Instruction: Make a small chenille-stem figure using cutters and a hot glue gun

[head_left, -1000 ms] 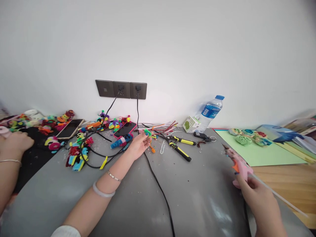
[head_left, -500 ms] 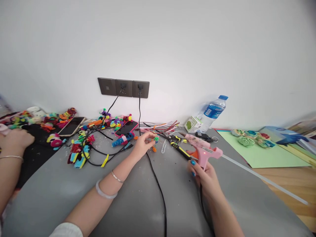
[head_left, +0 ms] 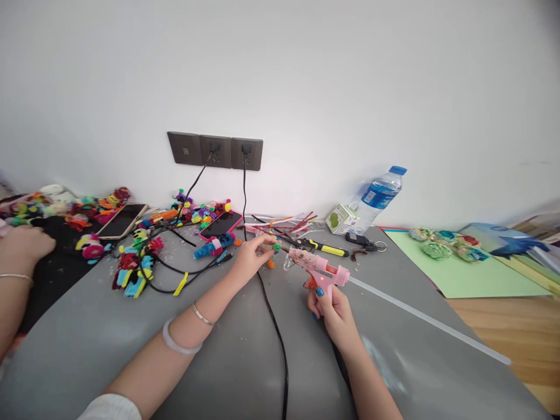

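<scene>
Glue gun point(head_left: 321, 268) points left — long axis crosswise — toward green piece point(head_left: 276, 247).

The left hand point(head_left: 252, 258)'s fingers partly cover the green piece point(head_left: 276, 247), too small to make out its shape; whether the nozzle of the glue gun point(head_left: 318, 266) touches it is unclear. The right hand point(head_left: 333, 314) hides much of the gun's handle, and the gun covers part of the pliers point(head_left: 330, 249). The black cord point(head_left: 276, 329) runs off the bottom edge. Another person's hand point(head_left: 34, 245) hides part of a pink thing point(head_left: 3, 228), cut off at left.
</scene>
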Demonstrator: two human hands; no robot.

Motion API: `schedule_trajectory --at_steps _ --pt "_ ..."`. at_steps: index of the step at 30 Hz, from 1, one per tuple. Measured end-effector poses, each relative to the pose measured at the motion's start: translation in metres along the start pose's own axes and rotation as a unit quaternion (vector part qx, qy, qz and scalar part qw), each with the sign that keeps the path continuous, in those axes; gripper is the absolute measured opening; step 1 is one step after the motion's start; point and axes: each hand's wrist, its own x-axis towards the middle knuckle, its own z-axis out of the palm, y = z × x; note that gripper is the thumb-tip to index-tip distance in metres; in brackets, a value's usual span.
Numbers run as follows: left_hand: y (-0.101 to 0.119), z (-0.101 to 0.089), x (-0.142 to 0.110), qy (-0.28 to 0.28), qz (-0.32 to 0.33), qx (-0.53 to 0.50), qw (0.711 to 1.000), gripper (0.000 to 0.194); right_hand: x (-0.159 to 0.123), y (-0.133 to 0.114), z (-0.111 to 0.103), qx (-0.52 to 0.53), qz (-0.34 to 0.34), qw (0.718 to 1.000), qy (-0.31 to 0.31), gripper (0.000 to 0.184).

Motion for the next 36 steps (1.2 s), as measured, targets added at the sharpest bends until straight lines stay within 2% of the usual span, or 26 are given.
schedule_trajectory --at_steps 8,17,27,36 --pt "-0.004 -0.001 0.000 -0.012 0.018 0.021 1.000 0.020 0.000 -0.002 0.001 -0.034 -0.010 0.999 0.000 0.046" --pt "0.000 -0.002 -0.001 -0.024 0.036 0.052 0.998 0.021 -0.002 0.007 0.000 -0.046 -0.004 0.999 -0.001 0.044" --pt "-0.006 -0.003 0.000 -0.017 0.061 0.091 0.994 0.017 -0.003 0.010 0.000 -0.059 0.010 0.998 -0.008 0.044" --pt "-0.006 -0.002 0.000 -0.012 0.061 0.085 0.994 0.018 -0.003 0.009 -0.001 -0.054 0.018 0.998 0.004 0.044"
